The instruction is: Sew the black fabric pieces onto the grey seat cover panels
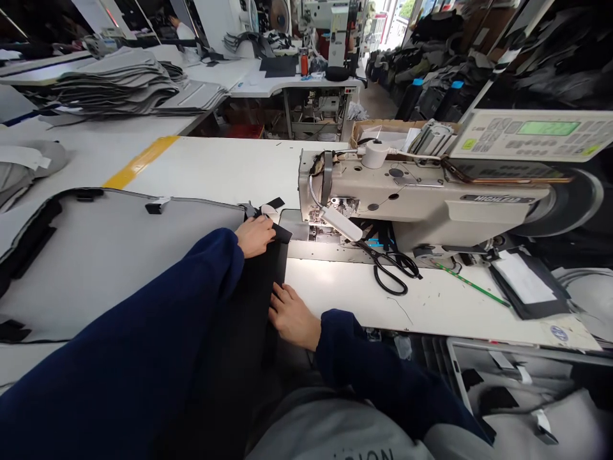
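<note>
A wide black fabric strip [253, 300] runs from my lap up over the table, along the right side of a large grey fabric panel [143, 255] with black edging. My left hand [257, 236] is closed on the strip's upper end, its fingertips bent onto the black fabric near a small black tab [283, 234]. Lower down, my right hand [293, 317] grips the strip's right edge with curled fingers; the thumb's exact hold is partly hidden. The sewing machine [421, 191] stands right of my left hand, its needle area [318, 230] a short way from the fabric end.
Black-handled scissors [395, 268] lie beside the machine, with a green pencil [472, 284] farther right. A control panel [531, 134] sits above the machine. Stacked grey panels [115, 83] rest at the back left. More grey pieces [527, 396] lie at the lower right.
</note>
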Available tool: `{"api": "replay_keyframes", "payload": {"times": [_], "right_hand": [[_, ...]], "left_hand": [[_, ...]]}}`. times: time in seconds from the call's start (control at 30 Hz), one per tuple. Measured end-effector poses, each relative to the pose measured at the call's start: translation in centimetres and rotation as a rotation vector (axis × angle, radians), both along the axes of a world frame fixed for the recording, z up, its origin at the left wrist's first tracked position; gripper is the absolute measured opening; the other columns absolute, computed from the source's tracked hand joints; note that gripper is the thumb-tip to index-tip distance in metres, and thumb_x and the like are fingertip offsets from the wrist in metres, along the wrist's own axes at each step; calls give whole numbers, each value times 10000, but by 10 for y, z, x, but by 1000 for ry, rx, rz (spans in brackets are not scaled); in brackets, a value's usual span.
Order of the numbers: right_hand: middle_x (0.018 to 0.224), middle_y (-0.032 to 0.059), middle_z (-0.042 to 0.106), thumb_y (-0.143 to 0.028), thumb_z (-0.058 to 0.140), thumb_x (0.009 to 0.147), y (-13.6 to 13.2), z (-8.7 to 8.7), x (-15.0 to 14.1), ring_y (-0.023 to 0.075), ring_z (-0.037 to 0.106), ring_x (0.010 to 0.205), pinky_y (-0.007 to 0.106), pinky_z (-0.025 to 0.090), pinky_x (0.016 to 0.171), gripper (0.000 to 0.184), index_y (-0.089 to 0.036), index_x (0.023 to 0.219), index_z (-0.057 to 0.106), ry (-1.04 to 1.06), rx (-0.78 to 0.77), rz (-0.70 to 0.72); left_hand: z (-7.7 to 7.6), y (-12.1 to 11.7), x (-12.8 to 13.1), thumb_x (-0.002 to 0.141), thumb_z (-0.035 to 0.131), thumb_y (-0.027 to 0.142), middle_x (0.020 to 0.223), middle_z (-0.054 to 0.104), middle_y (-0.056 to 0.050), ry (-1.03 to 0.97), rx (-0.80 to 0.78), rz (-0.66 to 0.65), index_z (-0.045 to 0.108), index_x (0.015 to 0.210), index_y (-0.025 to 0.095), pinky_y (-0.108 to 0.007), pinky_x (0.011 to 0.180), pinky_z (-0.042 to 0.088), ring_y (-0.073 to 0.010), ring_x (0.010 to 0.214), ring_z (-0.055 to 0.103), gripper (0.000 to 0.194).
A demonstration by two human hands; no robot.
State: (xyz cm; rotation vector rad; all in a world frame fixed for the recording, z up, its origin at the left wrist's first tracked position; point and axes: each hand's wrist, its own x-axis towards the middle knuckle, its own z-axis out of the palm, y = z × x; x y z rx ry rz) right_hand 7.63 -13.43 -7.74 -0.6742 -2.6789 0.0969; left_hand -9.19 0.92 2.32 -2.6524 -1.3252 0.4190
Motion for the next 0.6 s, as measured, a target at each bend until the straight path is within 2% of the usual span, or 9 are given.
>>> {"api": "replay_keyframes", "payload": {"times": [0.07, 0.17, 0.23, 0.33, 0.43, 0.5, 0.6], "right_hand": [[1325, 219, 483, -203, 496, 902, -4, -2, -1, 376, 311, 1346, 537, 333, 1052, 264, -86, 1106, 616, 14, -18, -16], [1416, 273, 367, -201, 521, 889, -16, 0, 0, 423, 237, 1376, 580, 288, 1077, 278, -64, 1108, 622, 7, -105, -147], [1491, 277, 233, -176, 506, 888, -25, 5, 1, 433, 161, 1399, 581, 262, 1098, 295, -55, 1136, 612, 6, -175, -268], [1550, 224, 82, -100, 438, 873, -35, 12, 5, 388, 39, 1429, 535, 235, 1140, 411, -22, 1268, 523, 16, -231, -395], [1568, 167, 34, -57, 401, 828, -33, 15, 10, 322, -37, 1443, 517, 165, 1176, 560, 12, 1383, 377, 10, -249, -310], [1569, 155, 65, -57, 388, 817, -29, 15, 12, 282, 3, 1450, 479, 151, 1192, 602, 9, 1412, 325, 21, -315, -209], [1545, 179, 185, -82, 416, 798, -24, 13, 14, 248, 111, 1445, 408, 199, 1195, 673, 7, 1442, 242, 70, -505, -196]], "left_hand": [[-1, 5, 4, 812, 485, 145, 1141, 568, -131, -30, 109, -108, 678, 853, 133, -405, 935, 353, -275, 1080, 497, 198], [-12, 16, 10, 799, 544, 202, 1002, 621, -131, 36, 86, -193, 687, 848, 119, -461, 1049, 233, -261, 969, 551, 172], [-20, 22, 12, 812, 567, 275, 862, 639, -126, 98, 71, -173, 672, 883, 104, -466, 1004, 269, -261, 860, 574, 213], [-27, 28, 13, 836, 536, 285, 845, 642, -133, 108, 114, -152, 646, 914, 105, -442, 917, 319, -272, 851, 573, 224], [-30, 28, 17, 814, 522, 232, 856, 643, -117, 112, 142, -141, 638, 900, 119, -464, 984, 266, -270, 873, 571, 183], [-30, 26, 21, 757, 550, 191, 859, 640, -107, 121, 136, -116, 638, 889, 131, -484, 1032, 215, -276, 884, 570, 170], [-31, 17, 24, 726, 547, 150, 894, 618, -119, 62, 150, -58, 638, 866, 140, -491, 1017, 234, -281, 899, 556, 168]]}}
